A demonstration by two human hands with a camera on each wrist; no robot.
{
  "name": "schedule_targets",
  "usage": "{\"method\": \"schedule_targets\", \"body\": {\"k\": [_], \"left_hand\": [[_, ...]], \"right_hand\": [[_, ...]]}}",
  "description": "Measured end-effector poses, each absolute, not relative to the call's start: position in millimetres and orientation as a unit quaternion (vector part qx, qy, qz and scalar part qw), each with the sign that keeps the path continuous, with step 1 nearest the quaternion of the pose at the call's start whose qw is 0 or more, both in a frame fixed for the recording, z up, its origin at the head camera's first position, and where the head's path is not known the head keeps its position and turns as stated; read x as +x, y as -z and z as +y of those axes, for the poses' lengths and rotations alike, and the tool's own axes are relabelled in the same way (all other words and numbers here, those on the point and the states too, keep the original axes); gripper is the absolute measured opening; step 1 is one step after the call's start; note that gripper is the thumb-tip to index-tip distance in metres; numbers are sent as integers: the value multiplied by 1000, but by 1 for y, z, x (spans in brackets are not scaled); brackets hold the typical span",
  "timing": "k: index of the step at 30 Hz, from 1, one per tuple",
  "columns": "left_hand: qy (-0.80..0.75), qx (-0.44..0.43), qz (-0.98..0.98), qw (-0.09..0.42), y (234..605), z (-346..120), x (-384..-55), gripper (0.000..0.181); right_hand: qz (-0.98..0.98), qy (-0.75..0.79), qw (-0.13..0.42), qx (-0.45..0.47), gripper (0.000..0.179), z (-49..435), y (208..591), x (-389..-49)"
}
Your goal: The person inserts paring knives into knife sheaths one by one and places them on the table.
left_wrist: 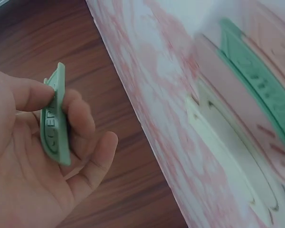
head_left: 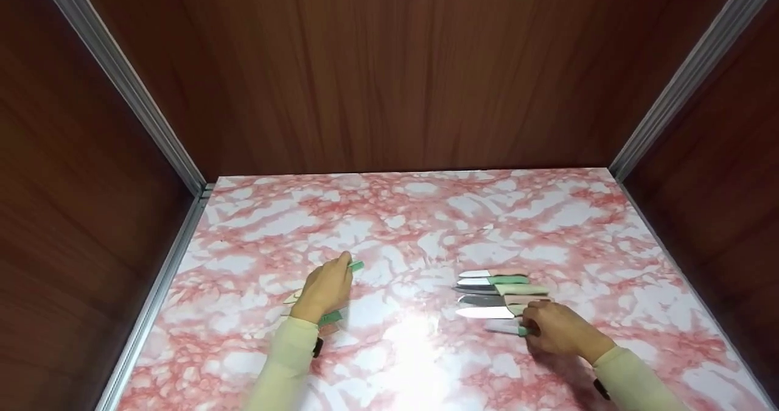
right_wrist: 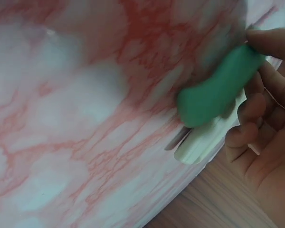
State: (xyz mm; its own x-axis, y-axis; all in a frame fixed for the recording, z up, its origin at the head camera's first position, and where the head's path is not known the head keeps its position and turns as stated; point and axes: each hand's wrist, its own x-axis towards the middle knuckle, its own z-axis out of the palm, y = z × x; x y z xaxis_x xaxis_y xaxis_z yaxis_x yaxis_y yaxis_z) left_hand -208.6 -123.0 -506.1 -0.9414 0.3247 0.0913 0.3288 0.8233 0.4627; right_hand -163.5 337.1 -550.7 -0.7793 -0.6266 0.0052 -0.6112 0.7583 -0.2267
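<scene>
My left hand [head_left: 327,284] pinches a green blade cover [left_wrist: 54,116] with raised lettering between thumb and fingers. Under and beside that hand lie more blade covers: a darker green one [left_wrist: 256,76], pink ones and a cream one [left_wrist: 228,161]. On the right, my right hand [head_left: 558,329] pinches the green handle of a knife [right_wrist: 218,88], its blade pointing left in the head view. This knife is at the near end of a row of several knives, whose handles are pink, green [head_left: 511,280] and cream [head_left: 523,289]; the hand hides part of the nearer handles.
The red-and-white marbled table [head_left: 401,216] is enclosed by brown wood-grain panels [head_left: 389,76] at the back and both sides. Metal rails [head_left: 131,88] run along the corners. A bright glare lies on the table between the hands.
</scene>
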Motion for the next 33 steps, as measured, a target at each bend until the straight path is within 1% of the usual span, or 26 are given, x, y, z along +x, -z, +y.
{"method": "schedule_targets", "body": {"k": [7,11,18,21,24,29,31,33], "left_hand": [[270,-183,-945,-19,503,-110,-207,8],[294,-191,-936,-34,499,-102,-210,10],[309,-207,-928,-28,498,-87,-213,14],[311,-206,-927,-29,501,-81,-213,17],[312,-212,-926,-26,503,-74,-212,18],[325,-220,-918,-45,502,-65,-212,18],[332,-224,-915,-53,502,-62,-211,19],[334,-228,-913,-59,501,-59,-211,20]], "right_hand": [[942,120,17,-313,18,326,534,-163],[937,129,-15,-324,15,318,523,-170],[933,172,-56,-311,19,308,515,-186],[934,192,-58,-295,22,303,516,-189],[939,198,-53,-277,21,297,515,-193],[946,194,-50,-253,12,285,509,-197],[946,198,-52,-251,7,279,505,-199],[943,205,-58,-257,6,273,502,-201]]}}
